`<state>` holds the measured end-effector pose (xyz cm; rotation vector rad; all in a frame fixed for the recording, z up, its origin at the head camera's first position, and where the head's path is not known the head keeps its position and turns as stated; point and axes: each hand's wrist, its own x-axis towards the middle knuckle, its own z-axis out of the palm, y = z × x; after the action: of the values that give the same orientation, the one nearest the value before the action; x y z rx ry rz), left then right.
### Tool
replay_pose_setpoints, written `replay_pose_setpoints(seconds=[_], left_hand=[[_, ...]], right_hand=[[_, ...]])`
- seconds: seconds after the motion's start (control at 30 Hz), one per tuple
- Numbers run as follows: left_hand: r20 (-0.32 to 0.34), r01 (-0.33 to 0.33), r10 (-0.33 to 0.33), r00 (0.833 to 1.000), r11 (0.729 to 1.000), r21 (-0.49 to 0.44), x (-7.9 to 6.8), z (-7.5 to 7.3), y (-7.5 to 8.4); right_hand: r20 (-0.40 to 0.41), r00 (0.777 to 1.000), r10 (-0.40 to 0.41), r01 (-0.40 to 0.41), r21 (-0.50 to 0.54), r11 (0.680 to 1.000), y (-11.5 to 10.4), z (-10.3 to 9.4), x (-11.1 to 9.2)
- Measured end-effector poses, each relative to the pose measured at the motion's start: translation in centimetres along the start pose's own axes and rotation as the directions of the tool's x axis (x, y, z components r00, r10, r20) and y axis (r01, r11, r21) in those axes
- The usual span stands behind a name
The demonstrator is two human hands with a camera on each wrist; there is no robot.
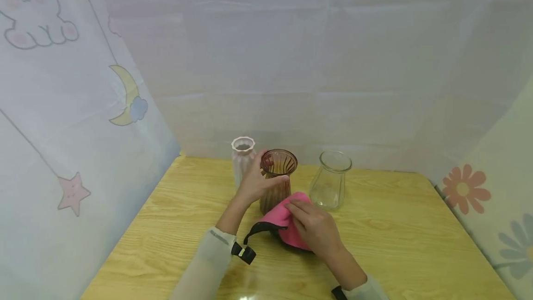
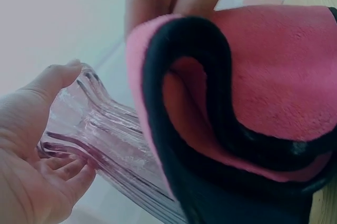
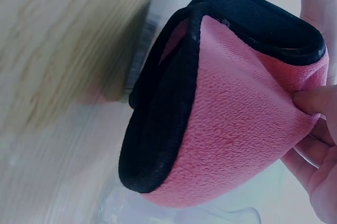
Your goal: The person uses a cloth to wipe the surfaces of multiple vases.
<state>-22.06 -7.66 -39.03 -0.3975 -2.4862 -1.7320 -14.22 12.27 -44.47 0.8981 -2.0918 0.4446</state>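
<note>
From my remote seat I am watching the left hand (image 1: 255, 183) gripping the ribbed brown vase (image 1: 278, 193) near its mouth, thumb and fingers curling round the flared rim, only as far apart as the glass is requiring. The right hand (image 1: 318, 228) is pinching the black-edged pink cloth (image 1: 278, 215) between thumb and fingers, and the folded fabric is hanging in front of the vase's lower part, so I am not managing to tell whether the two are touching. The vase is standing roughly upright over the wooden table (image 1: 399, 230), its base partly hiding behind the cloth. I am judging the work to be under way: both pieces are being held, but nothing is showing me how much of the glass is done. The white vase (image 1: 239, 165) is standing just beside the left hand and the clear glass vase (image 1: 328, 189) is waiting beyond the right; whether either is needing attention, I am not seeing.
</note>
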Motion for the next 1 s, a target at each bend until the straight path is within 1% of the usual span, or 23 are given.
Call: replay_pose_setpoints(seconds=[0.3,0.57,0.67,0.87,1.0], left_hand=[[-0.031,0.001,-0.002,1.000,1.000,-0.025,1.4,0.8,-0.1],[-0.081,-0.011,0.015,0.997,0.998,0.055,2.8,1.4,-0.3],[-0.095,0.001,0.006,0.995,0.997,0.073,3.1,1.6,-0.3],[-0.094,0.028,-0.023,0.995,0.998,0.053,3.8,2.0,-0.1],[-0.093,0.030,-0.026,0.995,0.999,0.042,4.3,2.2,0.0]], right_hand=[[-0.062,0.998,-0.006,0.007,0.010,1.000,0.2,-2.2,0.3],[-0.142,0.990,-0.004,0.004,-0.002,1.000,0.3,-4.0,0.5],[-0.161,0.987,-0.005,0.003,-0.014,1.000,0.2,-4.8,0.5],[-0.183,0.983,-0.011,0.001,-0.054,0.999,0.4,-6.3,0.1],[-0.206,0.979,-0.009,-0.005,-0.070,0.998,0.8,-7.3,-0.2]])
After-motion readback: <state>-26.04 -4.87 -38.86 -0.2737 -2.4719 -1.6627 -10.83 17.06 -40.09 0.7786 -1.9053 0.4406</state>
